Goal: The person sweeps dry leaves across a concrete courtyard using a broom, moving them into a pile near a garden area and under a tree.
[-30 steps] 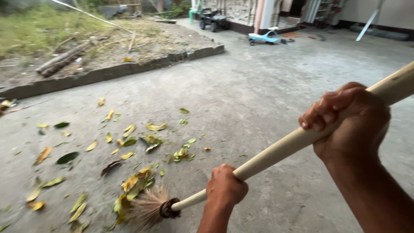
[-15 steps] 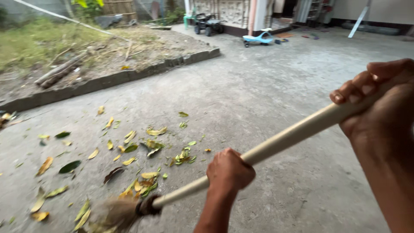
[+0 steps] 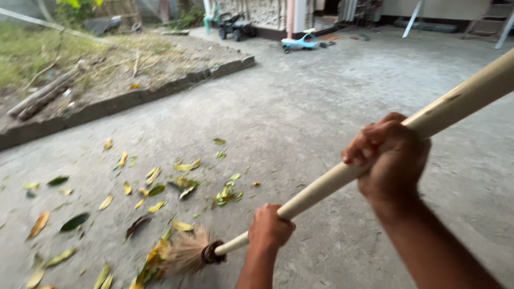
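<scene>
I stood on the wide concrete yard (image 3: 332, 107), which stretched away well beyond my fingers to a raised garden bed (image 3: 96, 69) with a stone curb (image 3: 160, 91) on the far left and, at the far end, a blue ride-on toy (image 3: 300, 41) beside a dark toy car (image 3: 234, 27). Across the whole lower right ran the broom (image 3: 342, 174), its pale handle slanting from up past my right shoulder down to the floor ahead of me. My right hand (image 3: 391, 160) was wrapped shut around the upper part of that handle, fingers (image 3: 364, 150) curled over the top. My left hand (image 3: 269, 227) was clenched around the handle lower down, just above the dark binding where the bristles (image 3: 184, 254) fanned out, blurred, touching the floor. I judged this to be the middle of a sweeping stroke, with much of the gathering not yet done. Beyond the bristles, to the left of my lower fist, lay the leaves (image 3: 155, 190), yellow, green and brown, scattered loosely, a few bunched right against the bristle tips. The next move, as I judged it, called for a firm two-handed grip and a low, flat pull so the bristles caught the nearest leaves instead of skipping over them.
</scene>
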